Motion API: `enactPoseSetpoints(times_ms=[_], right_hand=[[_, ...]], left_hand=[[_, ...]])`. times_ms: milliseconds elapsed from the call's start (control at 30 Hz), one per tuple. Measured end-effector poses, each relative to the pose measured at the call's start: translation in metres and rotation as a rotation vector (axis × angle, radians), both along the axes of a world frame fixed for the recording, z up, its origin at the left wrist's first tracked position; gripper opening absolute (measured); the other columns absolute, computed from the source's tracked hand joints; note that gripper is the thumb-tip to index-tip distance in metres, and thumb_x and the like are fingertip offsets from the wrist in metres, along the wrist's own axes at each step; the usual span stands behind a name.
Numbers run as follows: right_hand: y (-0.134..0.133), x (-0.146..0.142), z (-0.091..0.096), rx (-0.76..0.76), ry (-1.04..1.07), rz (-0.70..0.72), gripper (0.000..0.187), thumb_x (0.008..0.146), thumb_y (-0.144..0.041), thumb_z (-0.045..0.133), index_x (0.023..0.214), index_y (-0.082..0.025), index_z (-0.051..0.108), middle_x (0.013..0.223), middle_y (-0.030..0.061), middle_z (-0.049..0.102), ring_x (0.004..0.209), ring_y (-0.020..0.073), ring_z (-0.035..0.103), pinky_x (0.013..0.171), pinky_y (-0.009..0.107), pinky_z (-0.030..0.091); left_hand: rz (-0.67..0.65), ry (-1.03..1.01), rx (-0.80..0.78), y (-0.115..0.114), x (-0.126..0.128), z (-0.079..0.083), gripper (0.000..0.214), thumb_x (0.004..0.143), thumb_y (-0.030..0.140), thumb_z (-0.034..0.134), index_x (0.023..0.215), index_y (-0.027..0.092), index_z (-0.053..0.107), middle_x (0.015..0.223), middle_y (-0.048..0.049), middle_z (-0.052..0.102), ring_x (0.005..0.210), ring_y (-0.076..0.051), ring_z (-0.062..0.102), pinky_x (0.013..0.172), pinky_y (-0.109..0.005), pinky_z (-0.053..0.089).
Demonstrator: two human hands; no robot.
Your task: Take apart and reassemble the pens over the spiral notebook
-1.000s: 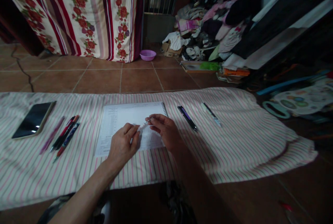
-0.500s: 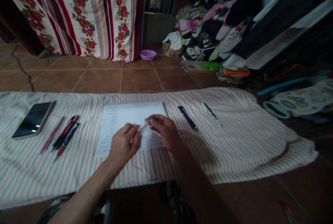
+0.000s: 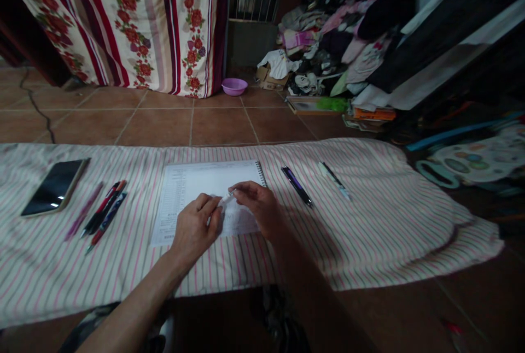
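Slim white pen (image 3: 226, 198): held over the spiral notebook (image 3: 192, 181), at the middle of the striped cloth (image 3: 369, 222). Left hand (image 3: 196, 228): fingers curled, thumb and forefinger pinching the pen's near end. Right hand (image 3: 258, 206): fingertips pinching its far end. Phone (image 3: 55, 186) near the cloth's left edge, coloured pens (image 3: 102, 215) beside it; purple pen (image 3: 297, 186) and pale pen (image 3: 334, 180) right of the notebook.
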State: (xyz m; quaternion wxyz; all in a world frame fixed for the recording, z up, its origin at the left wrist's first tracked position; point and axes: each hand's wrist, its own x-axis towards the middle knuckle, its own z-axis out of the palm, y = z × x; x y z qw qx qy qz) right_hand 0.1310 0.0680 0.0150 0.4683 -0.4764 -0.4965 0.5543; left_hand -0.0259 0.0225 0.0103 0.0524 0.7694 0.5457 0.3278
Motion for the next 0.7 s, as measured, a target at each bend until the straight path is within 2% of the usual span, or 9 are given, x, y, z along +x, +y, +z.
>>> enactPoseSetpoints(times_ms=[433,700], right_hand=[[-0.004,-0.0008,0.0048,0.053,-0.089,0.023,0.014,0.068,-0.033,0.065,0.076,-0.022,0.067,0.078,0.0015,0.069,0.077,0.0174,0.062,0.071,0.029,0.048],[-0.004,-0.0007,0.0061,0.031,-0.054,0.04,0.013,0.068,-0.031,0.065,0.077,-0.022,0.068,0.079,0.0016,0.069,0.077,0.0166,0.062,0.071,0.029,0.047]], left_hand=[[0.02,-0.015,-0.002,-0.0008,-0.0003,-0.0008,0.025,0.088,0.024,0.041,0.1,0.018,0.062,0.083,-0.004,0.06,0.07,-0.014,0.059,0.061,-0.025,0.049],[0.016,-0.078,-0.042,-0.0007,-0.0001,-0.0009,0.025,0.087,0.023,0.042,0.101,0.017,0.062,0.085,-0.0046,0.061,0.073,-0.015,0.06,0.064,-0.025,0.049]])
